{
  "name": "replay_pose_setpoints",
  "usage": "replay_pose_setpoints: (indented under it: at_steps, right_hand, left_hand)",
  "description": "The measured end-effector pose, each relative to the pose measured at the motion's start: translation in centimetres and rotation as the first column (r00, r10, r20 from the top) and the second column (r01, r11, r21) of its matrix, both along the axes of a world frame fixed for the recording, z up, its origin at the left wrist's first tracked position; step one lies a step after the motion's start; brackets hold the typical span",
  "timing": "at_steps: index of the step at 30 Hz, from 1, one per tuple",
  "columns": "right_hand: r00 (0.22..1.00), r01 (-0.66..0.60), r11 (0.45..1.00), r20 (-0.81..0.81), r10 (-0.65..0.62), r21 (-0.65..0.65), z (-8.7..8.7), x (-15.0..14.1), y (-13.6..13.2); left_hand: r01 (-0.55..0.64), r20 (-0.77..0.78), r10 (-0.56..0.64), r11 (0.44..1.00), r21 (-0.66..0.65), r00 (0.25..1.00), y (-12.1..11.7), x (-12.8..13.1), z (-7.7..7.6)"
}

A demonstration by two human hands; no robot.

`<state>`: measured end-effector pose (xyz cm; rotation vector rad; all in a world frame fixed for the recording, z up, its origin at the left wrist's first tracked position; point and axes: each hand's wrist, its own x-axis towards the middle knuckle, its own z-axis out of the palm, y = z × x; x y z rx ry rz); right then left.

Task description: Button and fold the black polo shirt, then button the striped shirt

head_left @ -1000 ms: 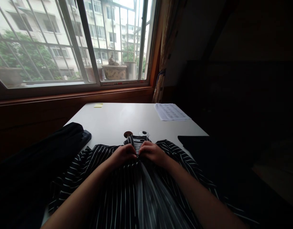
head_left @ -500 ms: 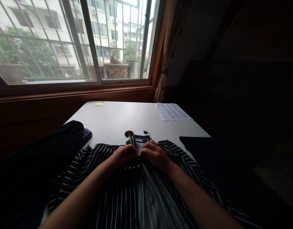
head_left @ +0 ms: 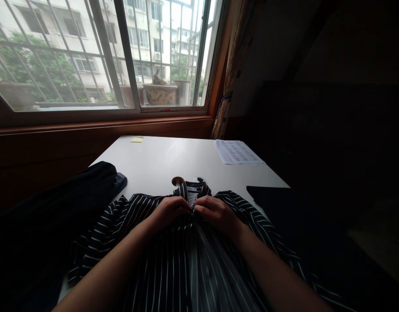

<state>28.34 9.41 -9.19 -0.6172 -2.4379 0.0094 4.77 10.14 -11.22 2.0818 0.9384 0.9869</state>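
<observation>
A black shirt with white stripes lies spread on the white table, its collar toward the window and its sleeves out to both sides. Just below the collar, my left hand pinches the left front edge. Opposite it, my right hand is closed on the right front edge, so that the two sets of fingertips almost meet. Below them the front hangs apart and shows the greyer inside cloth. Any button between the fingertips is too small to make out.
Dark folded clothing lies at the left over a dark flat object. Printed sheets and a yellow sticky note are at the far end. A dark cloth overlaps the right edge. Behind stands a barred window.
The right side of the collar now stands up more beside the neck opening. Both hands stay at the shirt front, fingertips slightly shifted. The whole view has moved a little.
</observation>
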Motion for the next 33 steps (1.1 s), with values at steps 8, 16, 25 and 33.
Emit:
replay_pose_setpoints:
  at_steps: [8, 16, 25, 33]
  right_hand:
    - [0.995, 0.018, 0.99, -0.093, -0.031, -0.139, -0.2, 0.0, -0.2]
    - [0.993, 0.019, 0.991, -0.114, -0.034, -0.131, -0.3, 0.0, 0.0]
    - [0.987, 0.083, 0.994, -0.135, -0.092, -0.07, -1.3, -0.1, 0.3]
    - [0.994, 0.038, 0.989, -0.093, -0.052, -0.143, -1.3, -0.1, 0.5]
  left_hand:
    - [-0.005, 0.006, 0.005, 0.999, 0.04, 1.0, -0.2, 0.1, 0.1]
    - [-0.003, -0.02, 0.005, 0.997, 0.071, 1.0, -0.3, 0.2, 0.1]
    - [-0.002, -0.022, 0.005, 0.992, 0.124, 1.0, -0.4, 0.2, 0.0]
    - [0.008, -0.047, -0.002, 0.991, 0.132, 0.999, -0.2, 0.2, -0.6]
